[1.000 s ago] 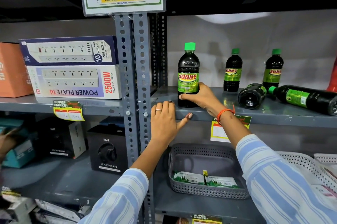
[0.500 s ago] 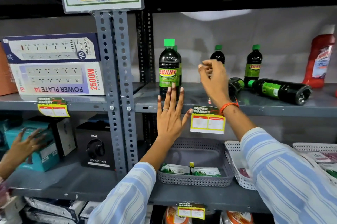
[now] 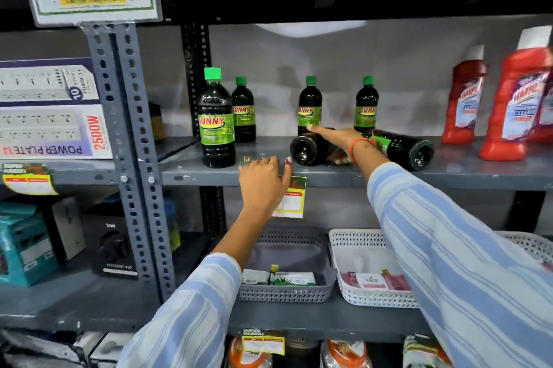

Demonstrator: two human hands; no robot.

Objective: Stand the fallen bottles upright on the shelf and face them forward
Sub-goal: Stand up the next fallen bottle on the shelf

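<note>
Dark "Sunny" bottles with green caps stand on the grey shelf (image 3: 329,177). One upright bottle (image 3: 216,120) is at the front left with its label forward, and three more (image 3: 244,110) (image 3: 309,106) (image 3: 366,106) stand behind. Two bottles lie on their sides: the nearer fallen bottle (image 3: 305,149) shows its base to me, and the second fallen bottle (image 3: 404,149) lies to its right. My right hand (image 3: 336,138) wraps over the nearer fallen bottle, index finger stretched out. My left hand (image 3: 263,180) rests on the shelf's front lip and holds nothing.
Red cleaner bottles (image 3: 462,101) (image 3: 517,104) stand at the shelf's right end. Power strip boxes (image 3: 51,116) fill the left bay past the slotted post (image 3: 125,116). Below are a grey basket (image 3: 287,293) and a white basket (image 3: 347,278). A price tag (image 3: 291,200) hangs from the lip.
My right hand let go of the upright front bottle and moved right onto the nearer fallen bottle. My left hand slid right along the shelf lip. The view shifted right.
</note>
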